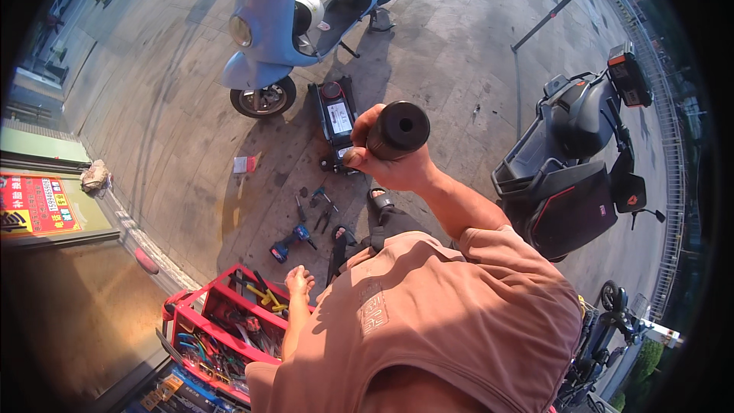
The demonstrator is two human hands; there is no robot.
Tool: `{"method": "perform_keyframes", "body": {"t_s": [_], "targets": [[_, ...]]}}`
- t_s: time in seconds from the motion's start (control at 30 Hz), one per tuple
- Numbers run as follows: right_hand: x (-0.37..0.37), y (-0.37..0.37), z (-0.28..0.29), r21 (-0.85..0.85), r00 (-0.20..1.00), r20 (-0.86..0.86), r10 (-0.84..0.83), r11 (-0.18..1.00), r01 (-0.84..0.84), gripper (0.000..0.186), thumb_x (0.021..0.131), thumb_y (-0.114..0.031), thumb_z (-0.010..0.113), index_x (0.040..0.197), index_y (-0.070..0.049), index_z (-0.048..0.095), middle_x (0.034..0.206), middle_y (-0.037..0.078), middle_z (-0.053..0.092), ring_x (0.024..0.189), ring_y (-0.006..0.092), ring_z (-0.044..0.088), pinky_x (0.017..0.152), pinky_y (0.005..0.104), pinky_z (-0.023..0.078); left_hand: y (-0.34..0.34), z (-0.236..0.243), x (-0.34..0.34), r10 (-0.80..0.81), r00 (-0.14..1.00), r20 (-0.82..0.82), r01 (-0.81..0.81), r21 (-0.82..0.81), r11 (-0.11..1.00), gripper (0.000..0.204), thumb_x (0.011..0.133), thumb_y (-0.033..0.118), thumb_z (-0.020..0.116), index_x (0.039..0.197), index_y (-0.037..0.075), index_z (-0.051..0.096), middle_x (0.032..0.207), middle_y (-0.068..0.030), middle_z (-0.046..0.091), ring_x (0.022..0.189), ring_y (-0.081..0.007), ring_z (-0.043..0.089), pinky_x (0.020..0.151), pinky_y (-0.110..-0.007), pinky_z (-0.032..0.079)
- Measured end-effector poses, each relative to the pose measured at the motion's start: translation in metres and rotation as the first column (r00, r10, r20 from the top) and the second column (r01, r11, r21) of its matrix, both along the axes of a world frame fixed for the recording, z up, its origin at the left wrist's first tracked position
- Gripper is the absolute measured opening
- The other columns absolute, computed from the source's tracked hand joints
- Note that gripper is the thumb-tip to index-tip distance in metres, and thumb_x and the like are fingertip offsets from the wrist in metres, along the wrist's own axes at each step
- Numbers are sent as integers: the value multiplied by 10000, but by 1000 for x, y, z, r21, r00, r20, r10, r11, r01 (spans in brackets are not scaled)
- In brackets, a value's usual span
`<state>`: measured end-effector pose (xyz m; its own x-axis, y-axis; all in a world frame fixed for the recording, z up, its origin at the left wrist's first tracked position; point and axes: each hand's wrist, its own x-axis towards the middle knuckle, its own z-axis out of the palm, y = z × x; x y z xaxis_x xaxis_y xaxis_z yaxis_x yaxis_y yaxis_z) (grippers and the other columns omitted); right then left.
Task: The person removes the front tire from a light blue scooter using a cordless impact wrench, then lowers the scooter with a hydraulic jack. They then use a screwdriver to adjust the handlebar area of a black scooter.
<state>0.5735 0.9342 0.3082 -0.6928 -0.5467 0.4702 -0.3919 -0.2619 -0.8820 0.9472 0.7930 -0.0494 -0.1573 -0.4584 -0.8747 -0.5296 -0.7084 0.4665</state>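
My right hand (pixel 390 157) is closed round a black cylinder (pixel 397 130) with a hole in its end, held up in front of me. My left hand (pixel 300 283) hangs low above the red toolbox (pixel 243 278), its fingers loosely bent and apart, with nothing visible in them. The toolbox holds several tools, some with yellow handles (pixel 269 297). Below my right hand lies a black floor jack (pixel 325 111), partly hidden by the cylinder and hand. A blue cordless drill (pixel 285 247) and several hand tools (pixel 321 206) lie on the pavement by my feet.
A light blue scooter (pixel 256 38) stands ahead, a black scooter (pixel 554 206) at my right. A metal pole (pixel 566 1) rises at the back right. A small red-and-white packet (pixel 245 164) lies on the pavement. A signboard wall (pixel 80 291) borders the left. Another two-wheeler (pixel 615 321) is behind right.
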Motion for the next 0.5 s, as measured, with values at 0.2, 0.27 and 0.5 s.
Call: {"method": "perform_keyframes", "body": {"t_s": [0.2,0.27,0.5], "targets": [[41,-65,5,52,994,-26,109,993,-108,388,696,-283,820,877,-48,569,746,91,628,681,180,631,622,308,489,-29,-18,47,-1,998,-57,2,23,1000,225,887,249,596,1034,94,523,784,-57,575,547,-181,565,446,-288,445],[58,-90,3,6,989,-125,73,997,-73,430,683,-345,818,868,-59,556,729,107,615,674,289,624,610,353,483,-50,-24,64,-412,911,-27,412,19,911,363,911,396,533,1058,64,544,869,-88,607,692,-231,617,583,-354,503],[102,-173,-3,-69,979,-202,7,997,-21,514,643,-317,812,974,-76,501,773,114,625,731,358,609,633,445,468,-87,-37,8,-434,899,62,429,70,900,413,910,433,509,1092,63,534,936,-104,593,772,-242,601,647,-377,491]]}}
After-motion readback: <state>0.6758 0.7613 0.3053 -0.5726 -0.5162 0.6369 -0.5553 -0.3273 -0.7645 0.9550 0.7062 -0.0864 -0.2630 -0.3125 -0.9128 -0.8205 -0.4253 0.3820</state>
